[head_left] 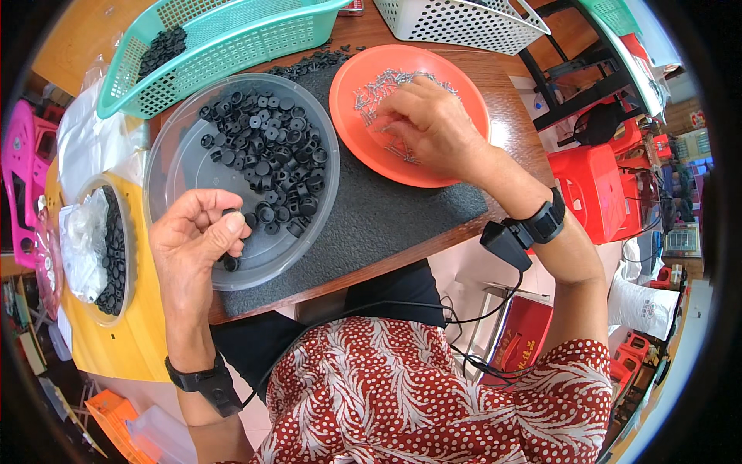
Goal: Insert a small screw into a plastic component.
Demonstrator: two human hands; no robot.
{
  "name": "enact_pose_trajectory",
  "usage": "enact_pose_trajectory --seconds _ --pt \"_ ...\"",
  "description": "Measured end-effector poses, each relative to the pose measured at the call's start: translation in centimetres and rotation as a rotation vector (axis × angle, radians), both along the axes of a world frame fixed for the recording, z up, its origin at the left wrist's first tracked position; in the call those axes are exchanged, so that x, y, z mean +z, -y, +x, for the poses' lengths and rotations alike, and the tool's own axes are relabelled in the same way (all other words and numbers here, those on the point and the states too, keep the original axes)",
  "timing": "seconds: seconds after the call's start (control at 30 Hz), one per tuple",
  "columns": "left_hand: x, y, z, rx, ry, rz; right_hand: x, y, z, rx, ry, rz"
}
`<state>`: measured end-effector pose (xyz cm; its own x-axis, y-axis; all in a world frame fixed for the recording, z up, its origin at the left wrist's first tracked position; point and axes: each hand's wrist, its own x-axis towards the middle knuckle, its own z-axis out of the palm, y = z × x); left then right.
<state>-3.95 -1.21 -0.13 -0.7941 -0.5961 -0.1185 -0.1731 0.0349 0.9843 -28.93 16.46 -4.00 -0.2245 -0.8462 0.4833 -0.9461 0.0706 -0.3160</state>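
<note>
My left hand (199,236) is closed at the near left rim of a clear round tub (176,203). Thumb and fingers pinch a small round black plastic part (246,220). Many similar black plastic parts (267,139) lie heaped in the tub. Over an orange plate (462,172) my right hand (433,127) reaches down with curled fingers. Its fingertips are among the loose silver screws (369,97) spread there. Whatever sits between those fingertips is hidden from view.
Behind the tub stands a green plastic basket (259,35) with black pieces inside. A white basket (456,29) is at the back. On the left, another tub (127,255) holds black parts and a plastic bag. Red stools (587,189) stand on the right. A cable (402,313) crosses my lap.
</note>
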Motion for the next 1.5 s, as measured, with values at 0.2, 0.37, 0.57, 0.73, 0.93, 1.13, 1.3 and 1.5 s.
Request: enact_pose_trajectory --seconds 0.2,0.37,0.57,0.73,0.93,1.13,1.3,1.5 --pt "0.4 -0.7 0.9 0.007 -0.079 0.107 0.5 -0.8 -0.4 -0.034 0.048 0.025" --pt "0.3 -1.5 1.6 0.077 -0.133 0.005 0.5 -1.0 -0.2 -0.027 -0.004 0.031" --pt "0.2 -1.8 2.3 0.054 -0.104 -0.112 0.3 -0.1 0.2 -0.019 0.0 0.005" --pt "0.1 -2.7 2.3 0.073 -0.111 -0.019 -0.1 0.9 0.4 0.038 -0.142 0.054" --pt "0.0 -3.0 2.4 0.086 -0.135 0.051 0.1 0.8 0.3 0.063 -0.159 0.072" --pt "0.2 -2.8 2.7 0.105 -0.149 0.072 1.2 0.0 0.5 -0.098 0.22 0.009" --pt "-0.3 -2.5 2.3 0.057 -0.233 0.238 0.8 -0.8 0.2 -0.084 0.763 -0.01" --pt "0.1 -2.8 2.2 0.016 -0.354 0.562 2.8 -0.6 2.4 -0.163 0.928 -0.095"
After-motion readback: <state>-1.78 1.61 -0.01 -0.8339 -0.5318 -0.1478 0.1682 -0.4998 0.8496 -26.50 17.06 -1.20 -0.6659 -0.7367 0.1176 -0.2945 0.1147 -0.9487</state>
